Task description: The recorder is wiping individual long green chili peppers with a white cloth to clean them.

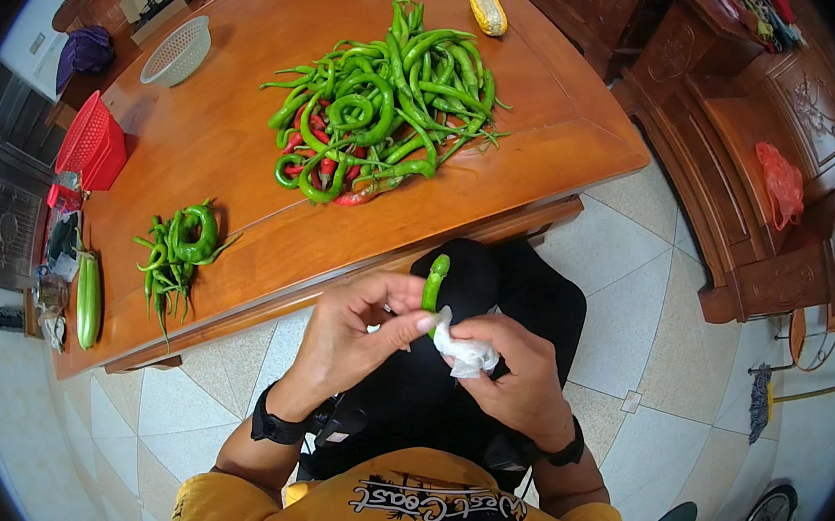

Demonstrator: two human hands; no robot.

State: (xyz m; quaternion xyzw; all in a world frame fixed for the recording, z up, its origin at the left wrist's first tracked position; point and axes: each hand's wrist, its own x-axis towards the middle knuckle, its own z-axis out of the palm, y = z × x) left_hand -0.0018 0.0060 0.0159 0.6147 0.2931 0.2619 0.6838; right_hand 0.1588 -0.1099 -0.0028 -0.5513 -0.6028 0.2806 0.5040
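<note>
Above my lap, my left hand [366, 323] pinches a green chili pepper [434, 281] between thumb and fingers, its upper end pointing away from me. My right hand [516, 368] grips a crumpled white tissue [471, 350], which touches the pepper's lower part and hides it. Beyond my hands, a large heap of long green peppers [423, 84] lies on the wooden table [238, 243], with several red peppers [327, 169] under its near left side. A smaller pile of green peppers [181, 249] rests near the table's front edge at left.
At the table's left end are a pale green eggplant-like vegetable [88, 300], a red plastic basket [95, 143] and a whitish colander [177, 50]. A corn cob [488, 11] lies at the far side. A carved wooden bench [734, 178] with a red plastic bag [779, 184] stands at right.
</note>
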